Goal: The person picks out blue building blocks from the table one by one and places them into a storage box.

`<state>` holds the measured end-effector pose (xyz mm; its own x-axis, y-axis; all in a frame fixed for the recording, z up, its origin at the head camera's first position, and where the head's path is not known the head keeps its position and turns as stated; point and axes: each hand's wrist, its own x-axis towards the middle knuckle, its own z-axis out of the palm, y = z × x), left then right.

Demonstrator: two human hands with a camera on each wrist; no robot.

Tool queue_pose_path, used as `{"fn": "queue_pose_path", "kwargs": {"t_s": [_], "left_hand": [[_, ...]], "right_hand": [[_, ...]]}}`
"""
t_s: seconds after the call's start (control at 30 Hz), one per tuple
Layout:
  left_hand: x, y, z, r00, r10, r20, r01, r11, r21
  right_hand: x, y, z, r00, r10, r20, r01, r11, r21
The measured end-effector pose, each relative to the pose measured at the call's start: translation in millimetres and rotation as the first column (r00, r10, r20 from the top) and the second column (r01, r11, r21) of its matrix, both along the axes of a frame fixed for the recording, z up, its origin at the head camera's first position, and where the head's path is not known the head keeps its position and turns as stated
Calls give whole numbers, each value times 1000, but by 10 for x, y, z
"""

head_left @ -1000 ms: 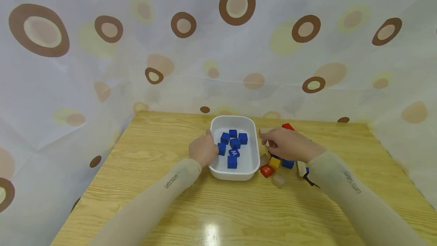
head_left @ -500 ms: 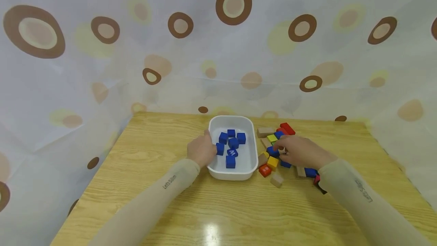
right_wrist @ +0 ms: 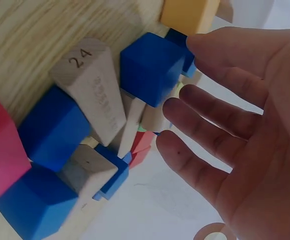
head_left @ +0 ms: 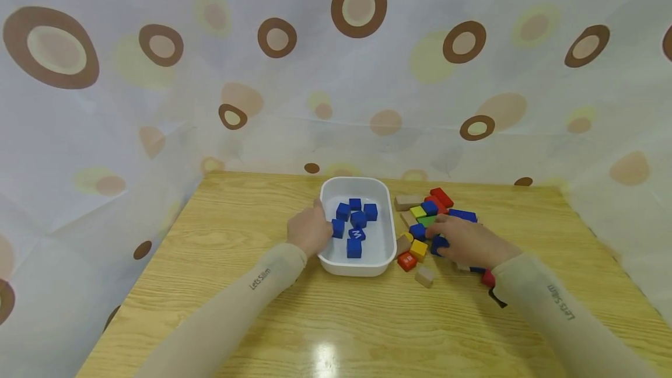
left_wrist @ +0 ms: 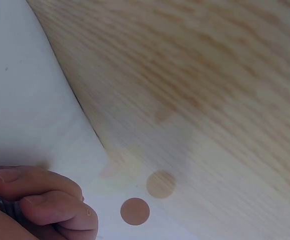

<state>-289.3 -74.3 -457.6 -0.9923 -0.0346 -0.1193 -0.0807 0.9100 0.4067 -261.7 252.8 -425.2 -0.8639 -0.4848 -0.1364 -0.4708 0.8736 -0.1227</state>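
My left hand (head_left: 310,230) grips the left wall of a white plastic tray (head_left: 358,269), its fingers curled in the left wrist view. Inside the tray lie several blue cubes (head_left: 354,248) and a blue piece marked with a white letter (head_left: 357,234). Over the block pile, my right hand (head_left: 469,242) has its fingers extended and apart. Closest to its fingertips is a blue cube (right_wrist: 152,69), with a gap showing between them in the right wrist view. Beside that cube lies a wooden block marked 24 (right_wrist: 90,85). The hand hides part of the pile in the head view.
Around the right hand are yellow (head_left: 418,251), red (head_left: 406,261), green (head_left: 427,221) and plain wooden blocks (head_left: 424,276). A pink-red block (right_wrist: 2,152) lies nearer the wrist. The wooden table (head_left: 315,319) meets a patterned sheet (head_left: 336,74) behind and at both sides.
My right hand first moved right and toward me from the pile's far left side, then lowered near a blue cube with its fingers apart. The left hand stays on the tray.
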Motion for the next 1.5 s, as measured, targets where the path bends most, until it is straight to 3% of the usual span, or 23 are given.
{"fn": "queue_pose_path", "kwargs": {"t_s": [0.33,0.7,1.2,1.5], "left_hand": [[-10,-12,8,1000,5,13,-4,1000,-3],[-3,-4,20,1000,0,19,-1,1000,23],[5,-9,20,1000,-5,13,5,1000,-3],[6,1,18,1000,7,14,-7,1000,1]], "right_hand": [[-41,-9,-105,996,62,-65,-60,998,32],[-25,-43,-95,997,56,-61,-53,998,39],[68,-137,143,994,77,-79,-78,997,1],[116,-316,332,984,131,-117,-135,990,-35]]}}
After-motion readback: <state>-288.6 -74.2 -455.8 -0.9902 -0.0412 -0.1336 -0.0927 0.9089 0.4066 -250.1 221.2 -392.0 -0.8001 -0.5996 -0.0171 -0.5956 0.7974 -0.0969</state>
